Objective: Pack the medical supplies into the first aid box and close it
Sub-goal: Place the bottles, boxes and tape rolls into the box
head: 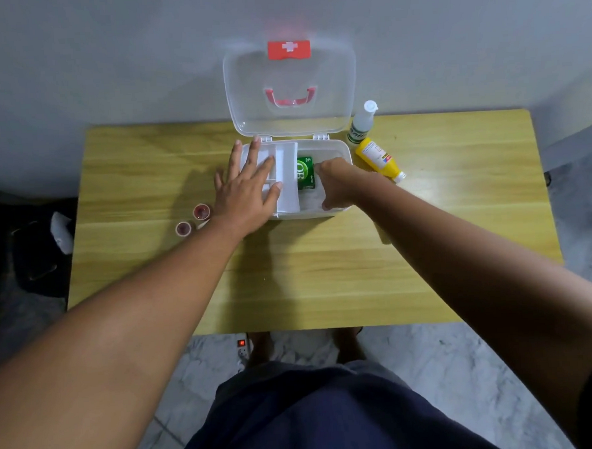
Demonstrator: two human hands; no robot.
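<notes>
The white first aid box (pixel 344 151) stands open on the wooden table, its clear lid (pixel 291 121) with a red latch upright against the wall. A white divider tray (pixel 287 176) lies across the box's left half, and my left hand (pixel 248 185) rests flat on it with fingers spread. A green carton (pixel 305 172) sits inside the box. My right hand (pixel 337 184) reaches into the right half beside the carton, fingers curled down; what they touch is hidden. A yellow bottle (pixel 378 158) lies to the right of the box, a white spray bottle (pixel 361 123) behind it.
Two small red-capped vials (pixel 201 211) (pixel 183 228) lie on the table (pixel 307 275) left of the box. A white power strip (pixel 243 347) sits on the marble floor under the table's front edge. Dark objects lie on the floor at the far left.
</notes>
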